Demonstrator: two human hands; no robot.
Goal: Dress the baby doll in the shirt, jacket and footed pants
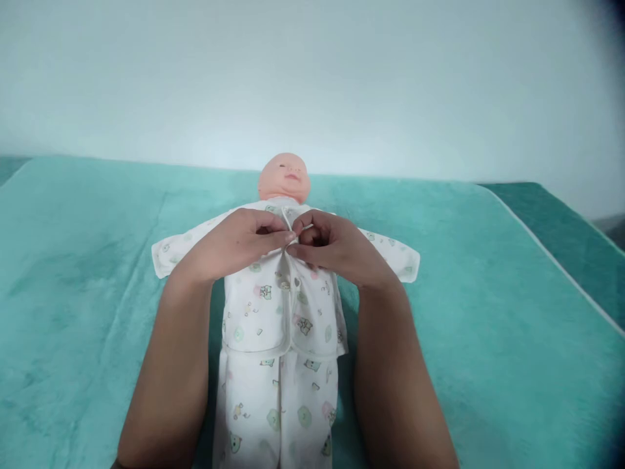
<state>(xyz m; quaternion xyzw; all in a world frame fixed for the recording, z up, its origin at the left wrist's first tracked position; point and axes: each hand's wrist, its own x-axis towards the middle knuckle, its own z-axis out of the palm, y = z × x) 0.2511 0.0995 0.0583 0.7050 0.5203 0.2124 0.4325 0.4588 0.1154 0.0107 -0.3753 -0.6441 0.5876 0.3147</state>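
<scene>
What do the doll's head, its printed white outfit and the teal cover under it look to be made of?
Pale pink doll's head: probably moulded vinyl or plastic, smooth with a slight sheen.
White printed baby outfit: thin soft knit, likely cotton, matte, with piped edges and creases.
Teal bed cover: plush fleece or terry by its fuzzy, mottled nap.
Both hands pinch the outfit's front edges at the chest.

Soft, even, bright light from above; faint shadows lie under the hands and forearms. The far wall looks washed out, the picture's corners darken, and the edges bend.
</scene>
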